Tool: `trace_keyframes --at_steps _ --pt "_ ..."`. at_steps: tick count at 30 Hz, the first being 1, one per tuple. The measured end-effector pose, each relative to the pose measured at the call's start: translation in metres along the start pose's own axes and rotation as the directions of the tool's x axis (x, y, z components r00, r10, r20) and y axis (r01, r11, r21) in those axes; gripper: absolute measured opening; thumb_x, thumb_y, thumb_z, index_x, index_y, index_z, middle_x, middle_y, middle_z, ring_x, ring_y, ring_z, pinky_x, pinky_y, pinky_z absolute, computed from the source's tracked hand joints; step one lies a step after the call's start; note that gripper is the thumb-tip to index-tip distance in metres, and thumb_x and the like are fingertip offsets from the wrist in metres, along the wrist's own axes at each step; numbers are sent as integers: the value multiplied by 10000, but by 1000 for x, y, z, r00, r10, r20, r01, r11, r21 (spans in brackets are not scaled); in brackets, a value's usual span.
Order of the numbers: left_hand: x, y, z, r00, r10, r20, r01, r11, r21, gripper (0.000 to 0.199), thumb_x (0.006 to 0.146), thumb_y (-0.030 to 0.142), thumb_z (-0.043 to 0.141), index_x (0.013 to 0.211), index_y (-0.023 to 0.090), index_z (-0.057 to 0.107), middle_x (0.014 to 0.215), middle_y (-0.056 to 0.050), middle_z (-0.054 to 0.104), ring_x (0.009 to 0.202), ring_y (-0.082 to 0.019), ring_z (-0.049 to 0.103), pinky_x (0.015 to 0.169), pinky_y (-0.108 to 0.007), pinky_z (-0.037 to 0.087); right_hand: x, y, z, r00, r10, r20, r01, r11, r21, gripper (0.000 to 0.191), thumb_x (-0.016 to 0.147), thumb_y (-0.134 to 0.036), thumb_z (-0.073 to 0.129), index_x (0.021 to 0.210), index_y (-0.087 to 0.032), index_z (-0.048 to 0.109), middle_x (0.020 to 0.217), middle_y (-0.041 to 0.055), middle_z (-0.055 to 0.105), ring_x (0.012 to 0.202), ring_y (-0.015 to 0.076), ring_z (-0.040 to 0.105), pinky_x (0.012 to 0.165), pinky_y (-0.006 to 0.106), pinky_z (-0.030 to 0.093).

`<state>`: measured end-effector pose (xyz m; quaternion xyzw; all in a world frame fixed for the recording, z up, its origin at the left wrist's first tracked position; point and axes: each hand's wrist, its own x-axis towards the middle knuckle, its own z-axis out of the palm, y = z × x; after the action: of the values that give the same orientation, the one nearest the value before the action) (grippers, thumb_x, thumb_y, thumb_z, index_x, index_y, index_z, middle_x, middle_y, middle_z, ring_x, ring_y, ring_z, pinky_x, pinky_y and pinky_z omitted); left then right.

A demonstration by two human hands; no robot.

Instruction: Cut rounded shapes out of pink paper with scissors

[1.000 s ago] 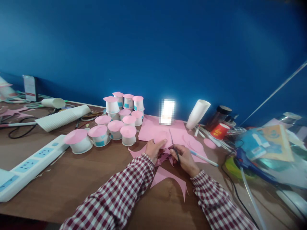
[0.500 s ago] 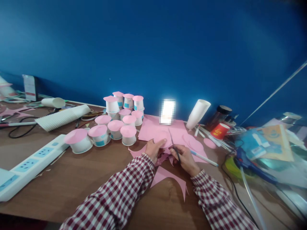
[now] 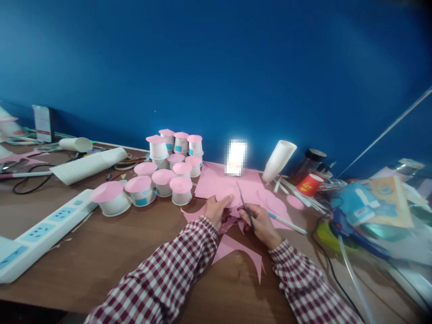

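My left hand [image 3: 216,210] pinches a piece of pink paper [image 3: 227,192] between thumb and fingers. Dark-handled scissors [image 3: 249,215] are gripped in my right hand [image 3: 261,223], their blades pointing away from me beside the right edge of that piece. Under and behind both hands lie larger pink sheets [image 3: 209,180], whose pink blends with the held piece. A curved pink offcut [image 3: 232,247] rests on the table just in front of my hands. A white and blue pen [image 3: 286,222] lies right of my right hand.
Several white cups with pink paper tops [image 3: 181,185] stand at the left, some stacked. A white power strip [image 3: 43,234] lies further left. A leaning cup stack [image 3: 278,159], a red cup [image 3: 309,184] and a blue glue gun [image 3: 357,236] are on the right.
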<state>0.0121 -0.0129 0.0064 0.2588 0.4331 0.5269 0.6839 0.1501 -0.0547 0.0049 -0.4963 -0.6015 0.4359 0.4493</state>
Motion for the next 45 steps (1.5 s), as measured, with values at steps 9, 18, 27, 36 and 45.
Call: trace_keyframes --at_steps 9,18,27,36,45 --pt "2 2 0 998 15 -53 -15 1000 3 376 543 330 837 749 127 598 613 5 572 428 -64 508 375 -170 419 -1 -3 1 1000 24 3 -25 1000 10 290 765 -435 663 820 -158 599 439 -78 476 364 90 449 376 199 385" --pt "7 -5 -3 998 64 -21 -63 998 23 407 560 366 822 802 106 624 611 -28 594 469 -104 545 405 -206 447 -1 -6 4 999 54 0 -54 998 18 350 736 -489 660 827 -163 571 436 -78 469 365 99 447 377 220 411" --pt "6 -4 -3 1000 21 19 -21 1000 6 328 597 304 809 800 108 641 624 -46 625 506 -124 580 446 -231 504 -1 3 0 999 41 24 -43 996 80 342 764 -483 653 849 -162 570 463 -81 467 375 90 449 385 214 420" --pt "5 -4 -3 999 49 14 -49 999 4 326 591 297 815 788 116 628 658 -51 628 512 -109 573 440 -208 487 -2 -4 1 999 40 7 -40 999 32 360 753 -505 651 824 -158 586 460 -76 464 369 91 451 372 211 417" --pt "9 -6 -4 1000 18 -15 -17 1000 23 419 549 382 827 801 125 611 615 -12 578 447 -92 520 389 -207 439 -1 -4 1 1000 28 2 -28 999 22 333 752 -477 660 806 -156 593 463 -76 454 367 84 443 362 201 409"
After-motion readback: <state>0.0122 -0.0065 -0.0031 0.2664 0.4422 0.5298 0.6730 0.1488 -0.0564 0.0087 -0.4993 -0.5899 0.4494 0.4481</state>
